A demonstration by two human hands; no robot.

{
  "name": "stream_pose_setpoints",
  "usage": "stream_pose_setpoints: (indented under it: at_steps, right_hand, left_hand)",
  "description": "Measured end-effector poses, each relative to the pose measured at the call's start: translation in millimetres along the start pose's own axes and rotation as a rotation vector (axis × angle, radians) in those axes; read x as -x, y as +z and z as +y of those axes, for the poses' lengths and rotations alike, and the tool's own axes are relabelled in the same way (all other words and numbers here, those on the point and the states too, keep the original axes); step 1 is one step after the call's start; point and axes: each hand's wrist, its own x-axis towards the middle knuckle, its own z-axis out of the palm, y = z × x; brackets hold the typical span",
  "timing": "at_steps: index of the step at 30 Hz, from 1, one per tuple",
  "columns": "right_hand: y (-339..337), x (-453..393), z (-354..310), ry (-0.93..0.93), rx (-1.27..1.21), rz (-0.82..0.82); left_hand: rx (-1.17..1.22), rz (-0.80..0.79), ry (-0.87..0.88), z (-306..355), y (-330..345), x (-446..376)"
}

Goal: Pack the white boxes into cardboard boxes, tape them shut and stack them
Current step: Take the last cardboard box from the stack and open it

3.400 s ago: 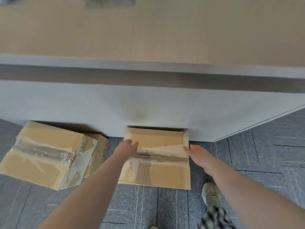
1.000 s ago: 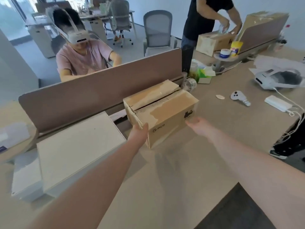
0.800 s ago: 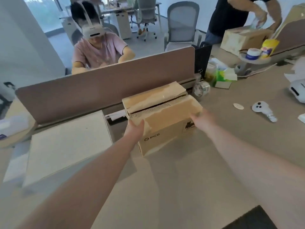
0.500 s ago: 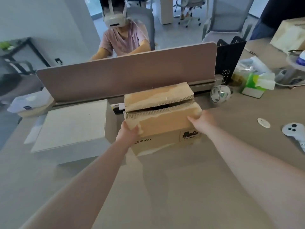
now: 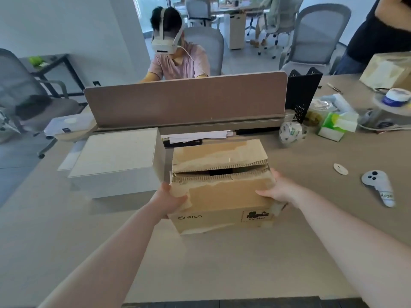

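Box is down on the desk now

Left hand and right hand clamp the cardboard box ends (flaps ajar), now lower; white box just left of the fingers, tape roll beyond.

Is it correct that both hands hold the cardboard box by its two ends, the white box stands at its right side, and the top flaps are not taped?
One detail is wrong. The head view shows the white box on the left side of the cardboard box, not the right. The rest holds: the left hand and the right hand hold the box by its ends, and its top flaps are untaped, with a gap between them.
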Motion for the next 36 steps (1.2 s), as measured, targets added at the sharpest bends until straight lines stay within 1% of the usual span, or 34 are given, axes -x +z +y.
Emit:
stream_pose_setpoints:
  at_steps: [4,7,9,10,12,14,16,20,22,24,25,26,28,31,34,36]
  right_hand:
    - [9.8,32.5,13.3,0.107,-0.073,-0.097]
    - [14.3,44.9,18.8,0.16,-0.038,-0.141]
    - [18.0,51.4,17.0,0.149,-0.011,-0.107]
    - [19.5,52.5,14.5,0.123,0.016,-0.045]
    - [24.0,49.3,8.2,0.06,0.067,0.104]
    - [27.8,42.8,2.2,0.034,0.067,0.206]
    - [30.1,34.6,-1.2,0.039,0.032,0.268]
    - [29.3,22.9,-2.9,0.06,-0.099,0.354]
    - [26.7,18.2,-2.4,0.04,-0.177,0.406]
    - [22.4,11.9,-3.3,-0.022,-0.234,0.449]
    - [19.7,8.7,-5.4,-0.057,-0.268,0.451]
    - [16.5,5.5,-8.9,-0.093,-0.297,0.445]
    - [10.5,-3.5,-16.3,-0.161,-0.295,0.438]
    - [3.2,-18.3,-27.7,-0.226,-0.265,0.457]
    - [-3.4,-32.9,-34.8,-0.245,-0.275,0.482]
    - [-8.0,-43.4,-36.7,-0.238,-0.286,0.492]
  left_hand:
    - [-0.046,-0.12,0.004,-24.4,-9.7,29.4]
    - [-0.11,-0.21,0.031,-36.2,-20.4,40.8]
    - [-0.174,-0.258,0.058,-38.8,-25.7,45.4]
    - [-0.208,-0.256,0.078,-37.5,-26.8,46.4]
    - [-0.25,-0.205,0.098,-33.0,-27.9,44.2]
    - [-0.292,-0.068,0.131,-29.1,-26.2,37.5]
    - [-0.298,0.076,0.186,-27.5,-23.4,28.4]
    - [-0.139,0.168,0.209,-20.3,-18.6,15.7]
    - [0.054,0.199,0.207,-16.1,-21.5,9.0]
    - [0.341,0.151,0.212,-12.0,-30.7,3.7]
    - [0.456,0.134,0.224,-10.1,-36.2,0.3]
    - [0.52,0.133,0.241,-6.6,-40.6,-2.3]
    - [0.512,0.165,0.292,-3.0,-46.5,-14.0]
    - [0.434,0.093,0.336,6.9,-49.4,-30.9]
    - [0.315,0.112,0.319,20.9,-45.3,-49.8]
    - [0.321,0.118,0.275,28.9,-40.1,-61.8]
